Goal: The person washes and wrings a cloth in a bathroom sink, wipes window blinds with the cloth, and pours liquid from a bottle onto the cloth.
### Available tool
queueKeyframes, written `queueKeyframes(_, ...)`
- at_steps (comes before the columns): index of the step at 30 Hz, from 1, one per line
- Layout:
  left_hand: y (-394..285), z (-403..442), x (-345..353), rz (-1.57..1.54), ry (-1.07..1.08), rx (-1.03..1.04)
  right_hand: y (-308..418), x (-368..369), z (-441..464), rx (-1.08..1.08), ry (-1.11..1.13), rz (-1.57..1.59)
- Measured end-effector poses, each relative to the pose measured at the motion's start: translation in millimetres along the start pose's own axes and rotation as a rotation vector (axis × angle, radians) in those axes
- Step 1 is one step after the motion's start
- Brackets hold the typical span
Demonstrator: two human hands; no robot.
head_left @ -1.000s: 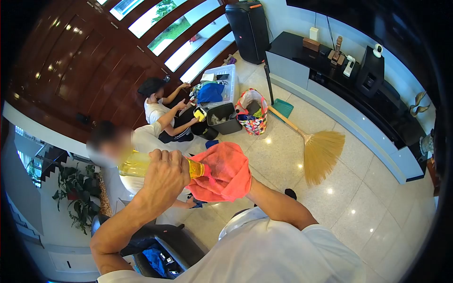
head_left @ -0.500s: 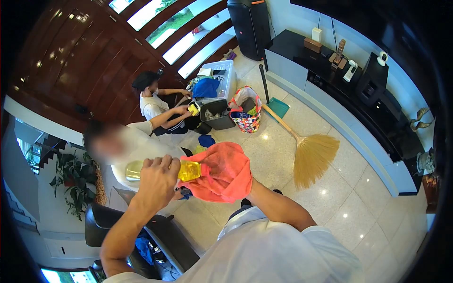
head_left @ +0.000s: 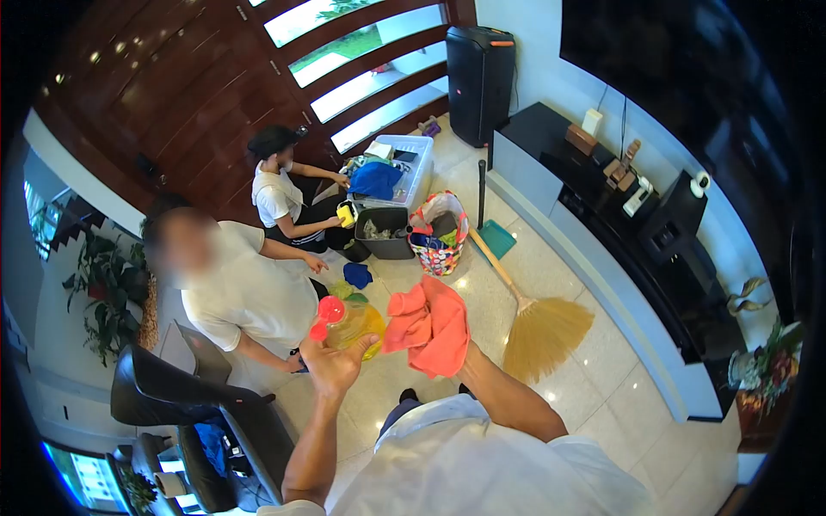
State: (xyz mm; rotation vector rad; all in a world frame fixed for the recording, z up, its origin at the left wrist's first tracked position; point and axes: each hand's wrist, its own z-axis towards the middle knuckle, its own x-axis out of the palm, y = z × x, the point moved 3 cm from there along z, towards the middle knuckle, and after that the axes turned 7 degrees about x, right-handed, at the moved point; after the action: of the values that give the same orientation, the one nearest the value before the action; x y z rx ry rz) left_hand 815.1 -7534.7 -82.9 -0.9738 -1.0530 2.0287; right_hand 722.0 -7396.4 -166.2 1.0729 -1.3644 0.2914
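My left hand is closed around a clear bottle of yellow liquid with a red cap. The cap end points up and away from me. A smaller red piece shows by my fingers; I cannot tell whether it belongs to the cap. Just to the right, a coral-red cloth is bunched in my right hand, whose fingers are mostly hidden under the fabric. Bottle and cloth are close together, with the bottle's cap away from the cloth.
Two people are at the left, one holding a yellow item. Beyond them stand a clear bin, a dark bin and a patterned bag. A broom and green dustpan lie right; an armchair stands left.
The bottle, tipped with its cap against the cloth before, is now turned upward and off it. The spread cloth is now more bunched. The nearer person's arm has dropped back.
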Motion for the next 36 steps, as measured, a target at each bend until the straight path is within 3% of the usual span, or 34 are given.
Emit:
queueKeyframes(1,-2.5,0.7,4.3,-0.093,-0.088,-0.045,-5.1,-25.5,10.6,-0.119,-0.057,-0.337)
queueKeyframes(3,-4.3,0.7,17.1,-0.123,-0.168,-0.032,-2.4,-31.2,14.0,-0.232,-0.105,-0.682)
queueKeyframes(4,-5.5,1.8,23.7,-0.149,-0.232,-0.014,-7.8,-37.7,17.6,-0.054,-0.126,-0.373)
queueKeyframes(6,-8.3,-0.2,47.3,-0.201,-0.237,-0.027,-10.3,-34.2,18.5,0.134,-0.138,-0.072)
queueKeyframes(8,-9.1,-2.5,65.5,-0.303,-0.217,-0.059,-1.8,-29.5,14.8,-0.152,-0.046,-0.270)
queueKeyframes(9,-7.5,0.2,66.8,-0.299,-0.228,-0.058,-1.6,-30.9,16.1,-0.144,-0.038,-0.274)
queueKeyframes(12,-10.5,7.6,64.5,-0.131,-0.195,0.195,-11.4,-49.0,19.4,0.052,-0.130,0.268)
queueKeyframes(13,-14.9,10.3,60.5,-0.128,-0.194,0.195,-8.9,-63.0,20.8,-0.111,-0.165,-0.279)
queueKeyframes(15,-28.5,15.0,56.7,0.039,-0.117,0.202,-0.4,-59.6,22.8,-0.268,-0.206,-0.827)
queueKeyframes(16,-27.3,19.9,57.5,0.212,-0.070,0.331,2.3,-55.1,26.6,-0.392,-0.167,-0.817)
queueKeyframes(17,-30.4,26.8,58.4,0.208,-0.069,0.328,9.1,-47.2,28.4,-0.516,-0.126,-0.806)
queueKeyframes(18,-40.2,35.5,58.1,0.263,-0.069,0.393,14.8,-45.6,31.0,-0.516,-0.131,-0.809)
queueKeyframes(19,-43.9,44.0,59.1,0.318,-0.069,0.458,18.1,-49.8,35.8,-0.334,-0.185,-0.701)
queueKeyframes(21,-34.4,58.8,56.9,0.289,-0.084,0.402,19.3,-69.5,47.4,-0.144,-0.244,-0.591)
queueKeyframes(23,-15.7,75.4,54.2,0.491,0.346,0.037,13.5,-98.2,68.1,-0.145,-0.185,-0.957)
queueKeyframes(24,-5.3,84.3,55.3,0.486,0.346,0.028,12.0,-106.6,78.5,-0.145,-0.163,-1.079)
queueKeyframes(27,28.6,116.7,62.3,0.524,0.343,0.055,5.8,-131.9,116.6,-0.168,-0.123,-0.859)
queueKeyframes(29,60.9,139.6,65.1,0.584,0.625,-0.148,-4.0,-155.8,149.6,-0.036,-0.215,-0.156)
queueKeyframes(30,77.9,153.1,64.5,0.470,0.876,-0.289,-3.3,-164.1,164.9,-0.117,-0.274,-0.270)
queueKeyframes(31,96.6,168.9,59.7,0.462,0.886,-0.289,-1.5,-169.9,180.2,-0.192,-0.343,-0.385)
queueKeyframes(32,116.9,182.2,55.5,0.423,0.855,-0.220,10.6,-173.2,201.3,-0.032,-0.289,-0.312)
queueKeyframes(35,177.4,223.5,28.7,0.284,0.748,-0.199,17.1,-171.6,258.0,0.090,-0.172,0.103)
queueKeyframes(36,200.9,244.3,19.4,0.221,0.646,-0.204,24.2,-178.1,271.5,-0.001,-0.346,-0.216)
